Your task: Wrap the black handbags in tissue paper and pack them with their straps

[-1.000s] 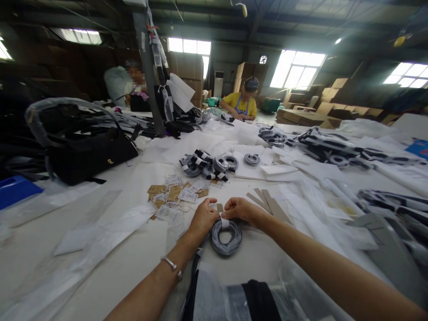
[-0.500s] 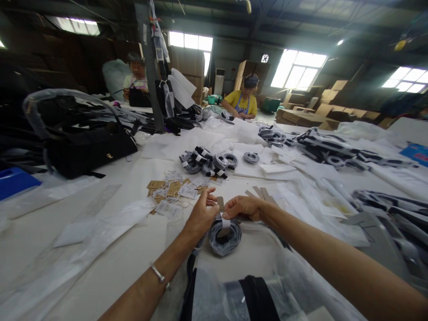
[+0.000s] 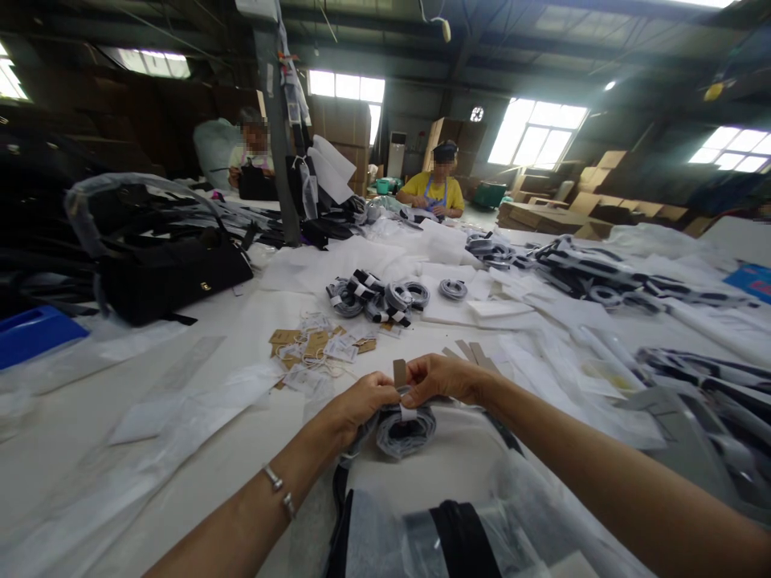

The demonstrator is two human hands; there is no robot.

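A strap in grey wrapping, rolled into a coil (image 3: 390,440), stands just beyond the bag in front of me. A white paper band (image 3: 409,414) goes round its upper part. My right hand (image 3: 442,378) pinches the top of the coil at the band, thumb in front. From the left, my left hand (image 3: 369,399) grips the same top edge with closed fingers; its fingertips are partly hidden. A brown card strip (image 3: 399,371) sticks up between the two hands. Closest to me lies a black bag (image 3: 463,538) under clear plastic and grey wrapping.
Brown tags with white strings (image 3: 316,345) lie left of my hands. Farther off are several coiled straps (image 3: 377,295). Wrapped straps (image 3: 590,273) are heaped at right. A black handbag (image 3: 174,277) stands at left. Two people work across the table.
My left hand has come down and right, its raised fingers closing onto the coil's top beside my right hand. The white band now shows shorter on the coil. My right hand has barely moved.
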